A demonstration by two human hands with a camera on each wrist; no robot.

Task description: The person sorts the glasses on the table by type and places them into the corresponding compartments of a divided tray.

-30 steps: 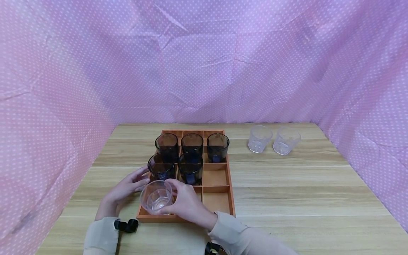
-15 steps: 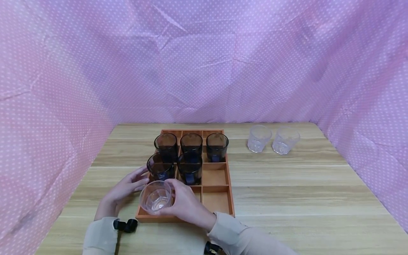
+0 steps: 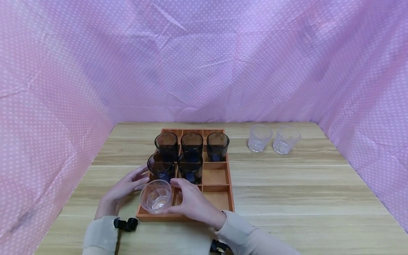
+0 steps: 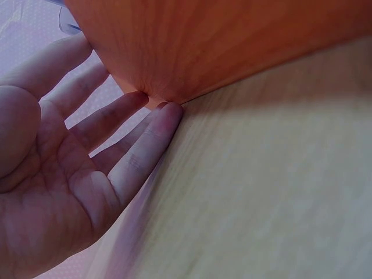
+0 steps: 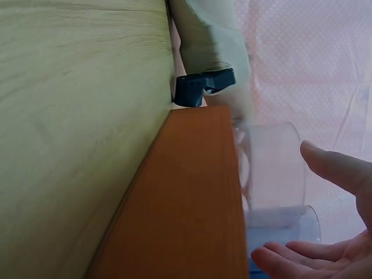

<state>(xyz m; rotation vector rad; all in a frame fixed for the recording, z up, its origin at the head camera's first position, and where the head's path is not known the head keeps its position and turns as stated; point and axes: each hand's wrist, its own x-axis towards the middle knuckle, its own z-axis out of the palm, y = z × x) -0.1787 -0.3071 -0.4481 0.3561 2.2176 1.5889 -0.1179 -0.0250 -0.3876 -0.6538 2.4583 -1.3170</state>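
Note:
A clear faceted cup (image 3: 155, 198) stands in the front-left compartment of a wooden divided tray (image 3: 181, 218). My right hand (image 3: 196, 203) is beside the cup's right side, thumb and fingers spread apart. In the right wrist view, a gap shows between the thumb and the clear cup (image 5: 276, 168). My left hand (image 3: 127, 186) is at the tray's left side, its fingers extended; in the left wrist view, fingertips touch the tray's outer wall (image 4: 197, 46). Several dark tinted glasses, such as the middle-row one (image 3: 190, 168), stand upright in the back and middle rows.
Two more clear cups (image 3: 259, 138) stand on the wooden table (image 3: 302, 198) at the back right. Polka-dot pink cloth (image 3: 204, 63) hangs behind the table and along its sides. Black straps with small devices (image 3: 125, 224) are on both wrists.
My right hand has let go of the clear cup and shifted slightly right, its fingers spreading. The cup stays in its compartment. My left hand keeps its place at the tray.

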